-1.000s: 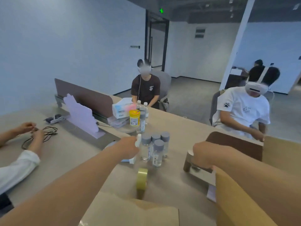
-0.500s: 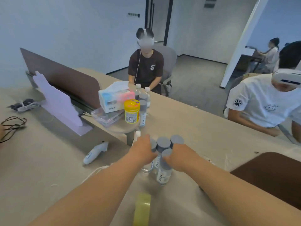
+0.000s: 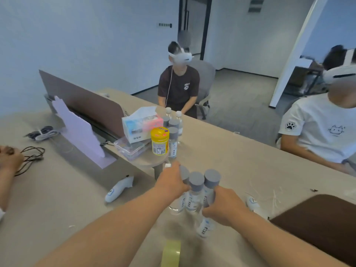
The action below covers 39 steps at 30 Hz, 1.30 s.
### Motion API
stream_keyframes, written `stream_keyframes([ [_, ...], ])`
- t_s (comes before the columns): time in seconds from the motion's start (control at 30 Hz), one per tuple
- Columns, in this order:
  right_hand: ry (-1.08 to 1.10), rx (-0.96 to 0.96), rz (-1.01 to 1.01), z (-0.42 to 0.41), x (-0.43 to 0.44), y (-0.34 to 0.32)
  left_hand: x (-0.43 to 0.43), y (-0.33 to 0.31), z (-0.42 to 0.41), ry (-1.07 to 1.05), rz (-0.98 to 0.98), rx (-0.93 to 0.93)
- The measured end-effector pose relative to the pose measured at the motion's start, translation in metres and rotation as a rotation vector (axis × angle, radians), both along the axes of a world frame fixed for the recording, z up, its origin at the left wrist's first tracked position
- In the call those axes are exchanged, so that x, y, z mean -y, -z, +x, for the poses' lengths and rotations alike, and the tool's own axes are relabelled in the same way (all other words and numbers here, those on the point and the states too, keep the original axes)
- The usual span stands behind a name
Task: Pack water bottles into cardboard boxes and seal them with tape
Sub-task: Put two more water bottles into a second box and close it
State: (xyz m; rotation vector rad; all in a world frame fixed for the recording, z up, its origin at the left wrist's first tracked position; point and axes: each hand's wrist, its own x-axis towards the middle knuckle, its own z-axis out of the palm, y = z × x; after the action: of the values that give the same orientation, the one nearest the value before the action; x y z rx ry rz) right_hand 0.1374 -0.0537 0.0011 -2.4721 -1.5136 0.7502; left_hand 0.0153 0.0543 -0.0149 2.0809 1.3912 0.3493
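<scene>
A cluster of small clear water bottles with grey caps (image 3: pixel 196 191) stands on the beige table in front of me. My left hand (image 3: pixel 171 183) grips the bottles on the cluster's left side. My right hand (image 3: pixel 224 208) grips those on the right and near side, one bottle's labelled base (image 3: pixel 205 228) showing under it. A roll of yellowish tape (image 3: pixel 171 253) stands on edge just in front of me. More bottles (image 3: pixel 173 132) stand farther back. No cardboard box shows in this view.
A yellow-lidded jar (image 3: pixel 159 141), a tissue box (image 3: pixel 142 125) and clear plastic cases sit behind the bottles. White controllers (image 3: pixel 117 189) lie left and right. A brown divider (image 3: pixel 82 101), cables, a brown pad (image 3: pixel 323 222) at right, and three seated people surround the table (image 3: pixel 240 160).
My right hand moved from the right side of the table onto the bottle cluster. Both hands now hold the bottles. My view tilted down and closer; the cardboard flaps left the frame.
</scene>
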Motion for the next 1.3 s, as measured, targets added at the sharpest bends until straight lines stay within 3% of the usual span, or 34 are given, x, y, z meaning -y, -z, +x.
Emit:
stream_keyframes([
  [0.37,0.213,0.198,0.255,-0.008,0.172,-0.185,0.125,-0.190,-0.002,0.133,0.173,0.316],
  [0.6,0.437,0.334,0.451,-0.005,0.304,-0.224,0.261,-0.221,0.034,0.227,0.070,0.598],
  [0.83,0.561,0.436,0.575,0.026,0.437,-0.247,0.376,-0.231,0.081,0.317,0.044,0.707],
  [0.97,0.621,0.385,0.528,0.057,0.492,-0.229,0.426,-0.212,0.105,0.324,-0.001,0.609],
  [1.13,0.633,0.166,0.439,0.096,0.542,-0.171,0.483,-0.144,0.130,0.352,-0.025,0.284],
  [1.3,0.494,0.047,0.116,0.128,0.553,-0.109,0.510,-0.092,0.157,0.331,-0.076,0.102],
])
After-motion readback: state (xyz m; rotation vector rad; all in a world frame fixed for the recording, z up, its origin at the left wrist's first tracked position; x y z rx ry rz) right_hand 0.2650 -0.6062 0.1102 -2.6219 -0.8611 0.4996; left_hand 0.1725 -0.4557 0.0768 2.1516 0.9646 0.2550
